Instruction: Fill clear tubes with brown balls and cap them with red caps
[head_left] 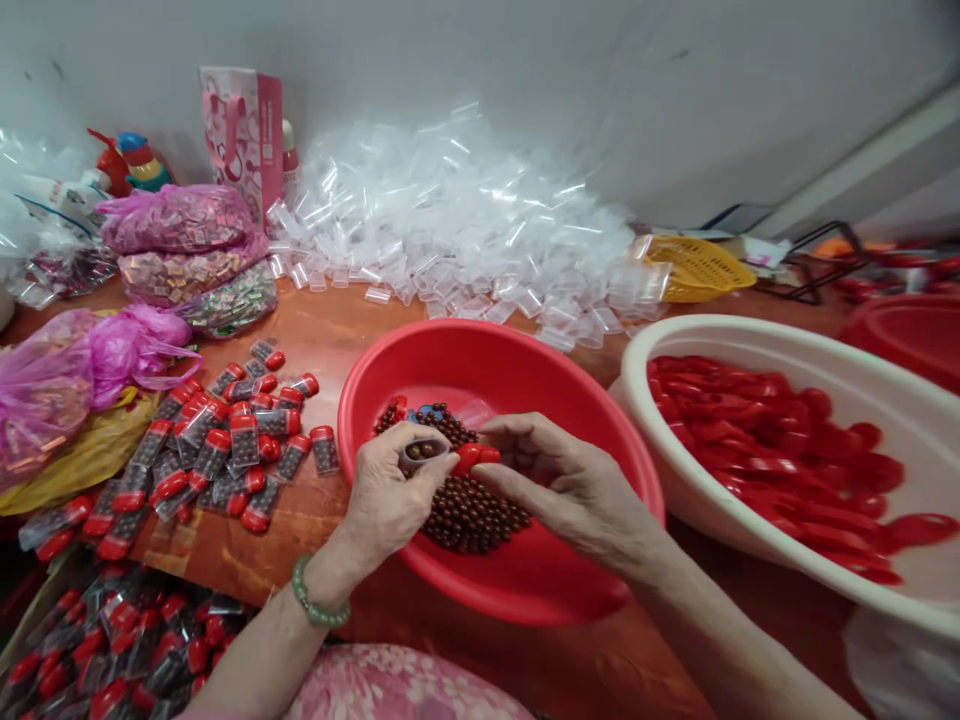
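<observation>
Over a red basin (525, 600), my left hand (390, 490) is closed round a small clear plastic tube (425, 451), its mouth toward me and dark brown balls visible inside. Close beside it, my right hand (577, 480) pinches a red plastic cap (478, 457) between thumb and fingers. The cap is near the tube's mouth; whether they touch is hard to tell. Beneath both hands lies a heap of brown balls (472, 515) in the basin. A bit of blue shows behind the hands, mostly hidden.
Filled red-capped tubes (244, 440) lie piled at the left, with more in a box (127, 640) below. Empty clear tubes (465, 220) are heaped along the wall. A white tub (930, 420) of red plastic parts (772, 460) stands right. Pink bags (184, 220) sit back left, a yellow basket (697, 268) back right.
</observation>
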